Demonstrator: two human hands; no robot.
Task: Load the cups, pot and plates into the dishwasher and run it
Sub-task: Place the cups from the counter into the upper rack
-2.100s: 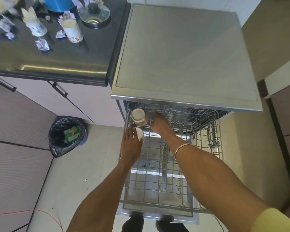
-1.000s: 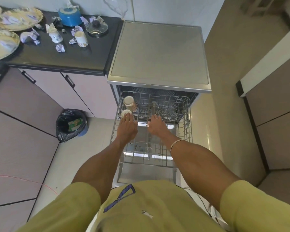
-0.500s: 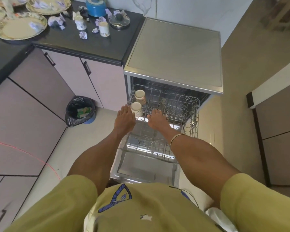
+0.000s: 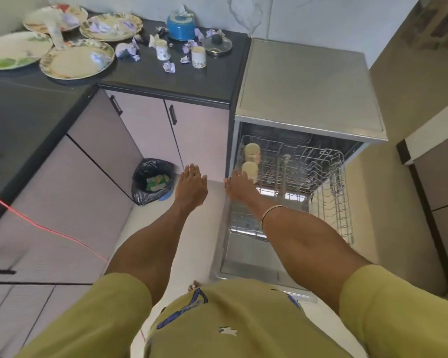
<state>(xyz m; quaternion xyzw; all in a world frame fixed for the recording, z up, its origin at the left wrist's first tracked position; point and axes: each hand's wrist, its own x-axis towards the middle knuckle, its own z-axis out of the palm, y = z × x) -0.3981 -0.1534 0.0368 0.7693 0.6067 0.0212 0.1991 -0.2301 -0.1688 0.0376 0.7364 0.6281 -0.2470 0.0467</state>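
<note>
The dishwasher (image 4: pixel 308 81) is open, with its rack (image 4: pixel 303 164) pulled out. Two cups (image 4: pixel 250 171) are stood in the rack's left corner. Four plates (image 4: pixel 75 59), the blue pot (image 4: pixel 180 27) and two more cups (image 4: pixel 198 56) are left on the worktop (image 4: pixel 150 76), left of the dishwasher. The left hand (image 4: pixel 192 187) is held flat and empty. The right hand (image 4: pixel 239 187), fingers straight, holds nothing (just beside the near cup). That cup could be knocked over. The low door (image 4: pixel 246 264) could be tripped on. Open floor is left beside it.
</note>
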